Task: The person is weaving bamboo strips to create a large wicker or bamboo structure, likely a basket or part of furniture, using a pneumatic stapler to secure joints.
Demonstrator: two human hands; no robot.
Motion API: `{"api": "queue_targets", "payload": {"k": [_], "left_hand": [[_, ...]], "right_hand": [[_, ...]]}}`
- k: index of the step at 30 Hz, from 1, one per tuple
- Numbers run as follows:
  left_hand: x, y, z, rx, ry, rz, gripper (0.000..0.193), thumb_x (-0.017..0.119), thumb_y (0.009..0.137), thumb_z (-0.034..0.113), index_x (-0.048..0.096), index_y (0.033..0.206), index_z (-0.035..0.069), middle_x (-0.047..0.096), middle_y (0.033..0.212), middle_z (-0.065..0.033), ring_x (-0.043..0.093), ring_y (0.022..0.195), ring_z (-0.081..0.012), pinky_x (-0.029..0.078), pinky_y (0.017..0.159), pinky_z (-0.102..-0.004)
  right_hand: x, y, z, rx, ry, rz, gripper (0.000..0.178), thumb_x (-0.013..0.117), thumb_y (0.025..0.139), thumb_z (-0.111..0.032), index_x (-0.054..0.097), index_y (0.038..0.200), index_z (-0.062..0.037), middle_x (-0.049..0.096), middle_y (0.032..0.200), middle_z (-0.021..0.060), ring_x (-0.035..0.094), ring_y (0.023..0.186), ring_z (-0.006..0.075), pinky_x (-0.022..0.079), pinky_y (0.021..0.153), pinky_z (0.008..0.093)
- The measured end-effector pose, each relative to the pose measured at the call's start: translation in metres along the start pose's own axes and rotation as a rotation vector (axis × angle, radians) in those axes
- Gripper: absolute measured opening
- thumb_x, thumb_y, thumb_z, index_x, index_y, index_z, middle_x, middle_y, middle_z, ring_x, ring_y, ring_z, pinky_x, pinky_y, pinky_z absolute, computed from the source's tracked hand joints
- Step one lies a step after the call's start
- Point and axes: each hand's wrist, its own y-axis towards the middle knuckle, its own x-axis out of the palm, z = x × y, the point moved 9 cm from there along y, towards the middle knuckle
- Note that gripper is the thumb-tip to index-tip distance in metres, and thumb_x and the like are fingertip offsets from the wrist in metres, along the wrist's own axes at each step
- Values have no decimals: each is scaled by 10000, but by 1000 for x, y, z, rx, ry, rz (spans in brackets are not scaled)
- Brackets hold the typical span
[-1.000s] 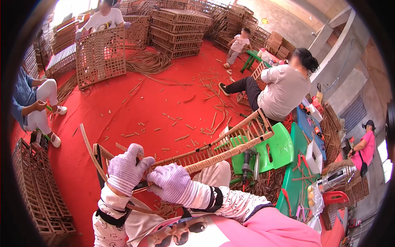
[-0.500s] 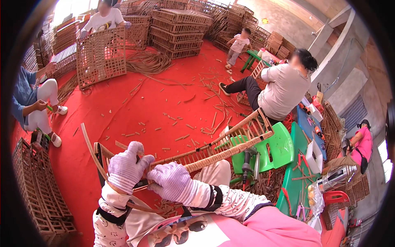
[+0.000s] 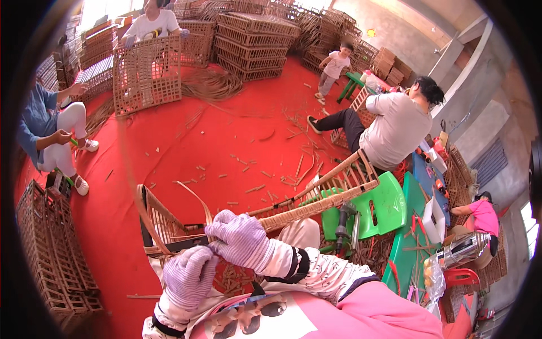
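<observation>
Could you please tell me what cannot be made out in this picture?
Head view: what lies inside the left hand, hidden by its fingers.
Head view: where the long strip ends, blurred by motion.
Head view: crates at left, partly cut off by the dark rim.

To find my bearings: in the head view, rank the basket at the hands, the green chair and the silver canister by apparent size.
1. Basket
2. Green chair
3. Silver canister
The basket looks nearest the camera, which enlarges it.

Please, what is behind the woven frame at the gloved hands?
Behind the frame are red floor and a green chair. The frame covers part of the chair; that part cannot be seen.
</observation>
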Motion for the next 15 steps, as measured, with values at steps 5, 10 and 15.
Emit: {"api": "queue_targets", "payload": {"k": [5, 10, 15], "left_hand": [[4, -26, -11, -196, 81, 44, 199, 660, 719, 17, 567, 887, 70, 606, 919, -113, 612, 708, -298, 491, 590, -347], [23, -30, -26, -321, 102, -57, 138, 637, 752, 84, 588, 880, 68, 607, 953, -112, 606, 777, -331, 493, 664, -374], [36, -32, -51, -373, -282, 11, 189, 633, 764, 89, 589, 937, 28, 602, 994, -137, 618, 753, -279, 489, 660, -334]], "right_hand": [[3, 0, -2, 13, 7, -15, 230, 695, 675, -245, 646, 856, -110, 583, 815, 68, 608, 671, 268, 491, 602, 380], [-1, 5, 1, -14, 49, 66, 102, 631, 678, -251, 609, 719, -160, 560, 705, 73, 597, 631, 271, 485, 568, 405], [4, 15, 20, 148, 254, -68, 213, 724, 637, -158, 653, 821, -76, 628, 736, 109, 633, 683, 254, 509, 627, 324]]}}
